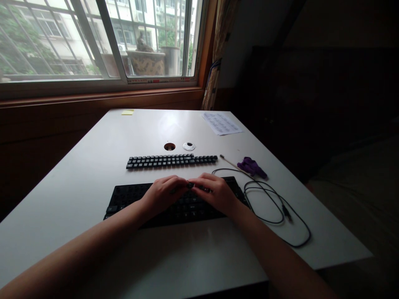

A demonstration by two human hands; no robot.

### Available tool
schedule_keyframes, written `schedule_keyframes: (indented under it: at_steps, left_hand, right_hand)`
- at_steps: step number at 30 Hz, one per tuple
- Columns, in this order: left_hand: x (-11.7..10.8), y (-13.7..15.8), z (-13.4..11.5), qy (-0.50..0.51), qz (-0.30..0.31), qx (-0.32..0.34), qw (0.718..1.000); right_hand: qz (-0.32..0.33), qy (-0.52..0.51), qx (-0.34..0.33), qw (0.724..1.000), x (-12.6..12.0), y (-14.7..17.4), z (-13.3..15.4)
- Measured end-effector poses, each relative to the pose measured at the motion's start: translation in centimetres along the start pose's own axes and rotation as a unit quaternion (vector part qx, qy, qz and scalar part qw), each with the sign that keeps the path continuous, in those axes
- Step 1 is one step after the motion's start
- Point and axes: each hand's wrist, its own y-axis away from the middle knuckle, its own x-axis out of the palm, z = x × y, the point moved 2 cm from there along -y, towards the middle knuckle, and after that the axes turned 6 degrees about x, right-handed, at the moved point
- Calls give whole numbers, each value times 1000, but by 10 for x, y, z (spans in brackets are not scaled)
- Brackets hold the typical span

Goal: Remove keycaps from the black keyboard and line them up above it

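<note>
Above the middle of a black keyboard [131,195], my left hand [166,191] and my right hand [215,191] meet at the fingertips. Pinched between them is a small black keycap [190,185], touched from both sides. The keyboard lies near the table's front edge; its upper part looks bare of keys, while keycaps sit on the lower rows and at the left. My hands and forearms hide much of its middle. Behind it, loose black keycaps [171,161] stand in neat rows on the white table.
A black cable [264,187] loops at the right, beside a thin brush-like stick [230,161] and a crumpled purple cloth [252,167]. Beyond the keycap rows are a round table hole [170,147] and its white cover [188,146]. Printed sheets [221,123] and yellow sticky notes [127,112] lie farther back.
</note>
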Motion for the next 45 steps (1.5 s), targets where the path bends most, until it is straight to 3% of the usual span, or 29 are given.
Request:
schedule_keyframes:
  at_steps: [20, 25, 32, 37, 45]
  left_hand:
    - [0, 0, 0, 10, -6, 11, 1000]
    - [0, -1, -1, 15, 4, 2, 1000]
    - [3, -2, 0, 14, 43, 3, 999]
    - [6, 0, 1, -1, 51, 7, 999]
    - [9, 2, 5, -24, 74, 2, 997]
  right_hand:
    - [-16, -8, 3, 1000, -3, 0, 4]
    - [-44, 27, 10, 999, -20, -1, -2]
    - [-119, 108, 76, 984, -68, -5, -46]
    - [-101, 167, 138, 971, -84, -10, -89]
    - [-14, 218, 206, 954, -79, -11, -140]
